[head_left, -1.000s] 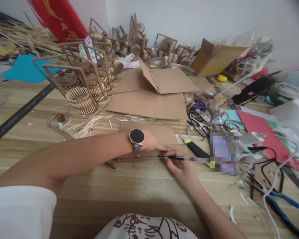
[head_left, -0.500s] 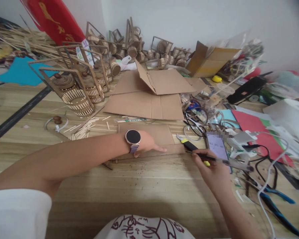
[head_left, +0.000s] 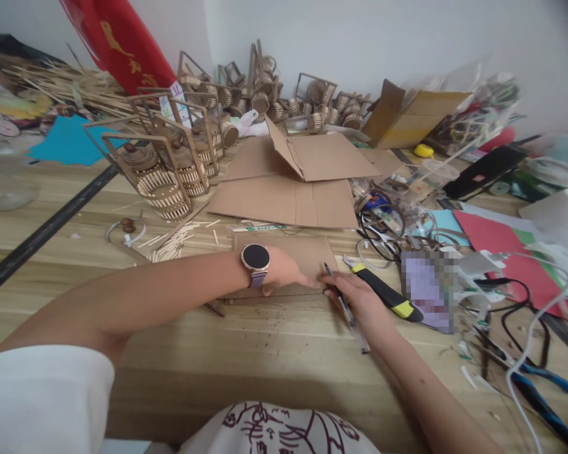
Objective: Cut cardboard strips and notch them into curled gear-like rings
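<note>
My left hand (head_left: 283,268), with a round-faced watch (head_left: 256,256) on its wrist, lies on a small flat piece of cardboard (head_left: 307,249) and presses it to the table. Its fingers look stretched out, though they are partly hidden. In my right hand (head_left: 362,299) is a pen (head_left: 346,310) with a dark front and clear barrel. The pen's dark end points away from me, over the cardboard's right part, close to the left fingertips. Just right of that hand lies a black and yellow utility knife (head_left: 383,291).
Larger folded cardboard (head_left: 284,202) lies behind. Small slatted lantern-like baskets (head_left: 165,189) stand at left, beside loose thin sticks (head_left: 173,243). A phone (head_left: 426,287) with a blurred screen, cables, blue-handled pliers (head_left: 544,403) and red paper (head_left: 497,258) crowd the right.
My right hand has moved left with the pen, from beside the phone to the cardboard, uncovering the knife. The pen has turned more upright in view. My left hand stays on the cardboard.
</note>
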Available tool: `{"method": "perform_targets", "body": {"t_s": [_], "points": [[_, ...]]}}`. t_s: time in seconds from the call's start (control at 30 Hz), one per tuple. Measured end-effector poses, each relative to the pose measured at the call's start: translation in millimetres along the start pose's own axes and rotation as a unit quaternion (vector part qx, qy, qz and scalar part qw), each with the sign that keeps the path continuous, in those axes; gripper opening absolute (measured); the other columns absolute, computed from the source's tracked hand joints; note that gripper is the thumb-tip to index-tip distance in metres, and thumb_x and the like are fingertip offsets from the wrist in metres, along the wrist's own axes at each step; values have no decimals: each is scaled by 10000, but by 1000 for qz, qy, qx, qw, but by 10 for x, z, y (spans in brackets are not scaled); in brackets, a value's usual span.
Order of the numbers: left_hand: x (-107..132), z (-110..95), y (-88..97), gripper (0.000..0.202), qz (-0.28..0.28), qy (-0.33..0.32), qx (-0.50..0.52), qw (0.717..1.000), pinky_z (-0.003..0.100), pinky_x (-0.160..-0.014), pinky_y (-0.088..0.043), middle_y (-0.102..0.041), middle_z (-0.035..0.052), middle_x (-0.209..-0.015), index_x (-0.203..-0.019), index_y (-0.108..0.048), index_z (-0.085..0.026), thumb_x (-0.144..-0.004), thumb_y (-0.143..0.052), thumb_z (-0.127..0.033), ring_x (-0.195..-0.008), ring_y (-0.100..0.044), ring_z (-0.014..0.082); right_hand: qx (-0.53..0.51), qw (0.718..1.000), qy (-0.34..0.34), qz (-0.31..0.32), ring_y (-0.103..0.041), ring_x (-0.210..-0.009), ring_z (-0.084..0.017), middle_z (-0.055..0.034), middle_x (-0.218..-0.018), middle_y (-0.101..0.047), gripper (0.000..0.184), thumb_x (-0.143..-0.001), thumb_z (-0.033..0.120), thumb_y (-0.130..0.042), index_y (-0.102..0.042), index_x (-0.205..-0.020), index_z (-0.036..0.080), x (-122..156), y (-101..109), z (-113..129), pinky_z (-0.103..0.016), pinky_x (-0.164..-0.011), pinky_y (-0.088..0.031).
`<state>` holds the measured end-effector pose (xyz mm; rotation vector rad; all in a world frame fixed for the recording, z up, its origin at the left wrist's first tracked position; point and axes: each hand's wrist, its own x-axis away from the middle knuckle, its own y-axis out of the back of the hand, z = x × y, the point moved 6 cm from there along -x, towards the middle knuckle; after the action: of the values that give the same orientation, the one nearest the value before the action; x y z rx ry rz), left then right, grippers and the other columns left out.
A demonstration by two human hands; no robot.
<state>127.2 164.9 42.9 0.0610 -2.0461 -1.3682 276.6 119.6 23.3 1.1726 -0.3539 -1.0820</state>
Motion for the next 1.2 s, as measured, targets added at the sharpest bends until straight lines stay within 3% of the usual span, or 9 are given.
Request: {"method": "perform_targets", "body": {"t_s": [0.07, 0.13, 0.33, 0.9, 1.2], "points": [[128, -10, -35, 987, 30, 0, -43, 999, 312, -728, -478, -721, 27, -1052, -1467, -337, -479, -685, -787, -78, -867, -659, 249, 10, 1000, 1, 1, -670, -1031, -243, -87, -1075, -740, 212, -961, 270, -508, -670, -1092, 228, -7, -8, 2, -393, -883, -535], [274, -23, -28, 853, 15, 2, -63, 998, 312, -715, -476, -684, 65, -1104, -1480, -340, -448, -780, -708, -129, -874, -650, 254, 14, 1000, 3, 3, -666, -1042, -245, -89, -1082, -737, 205, -962, 266, -507, -661, -1090, 223, -4, -12, 4, -390, -887, -533], [561, 1, -126, 851, 4, 26, -89, 996, 309, -665, -466, -564, 114, -1196, -1520, -246, -430, -816, -663, -201, -892, -623, 271, 21, 1000, -12, 14, -669, -1022, -244, -86, -1093, -731, 207, -964, 272, -495, -663, -1079, 230, -9, -20, -8, -386, -883, -535], [564, 6, -119, 848, 13, 41, -70, 997, 300, -711, -466, -547, 94, -1239, -1505, -263, -459, -812, -684, -210, -925, -613, 261, 52, 999, 4, 15, -665, -1039, -259, -94, -1108, -724, 238, -967, 263, -467, -678, -1072, 228, -6, -13, 48, -416, -883, -540], [634, 56, -98, 878, 42, 45, -86, 994, 244, -632, -414, -536, 81, -1252, -1490, -273, -489, -816, -616, -42, -797, -598, 186, 39, 999, -4, 17, -663, -1041, -257, -86, -1104, -722, 250, -964, 278, -465, -685, -1080, 253, -5, -12, 42, -423, -890, -541]]}}
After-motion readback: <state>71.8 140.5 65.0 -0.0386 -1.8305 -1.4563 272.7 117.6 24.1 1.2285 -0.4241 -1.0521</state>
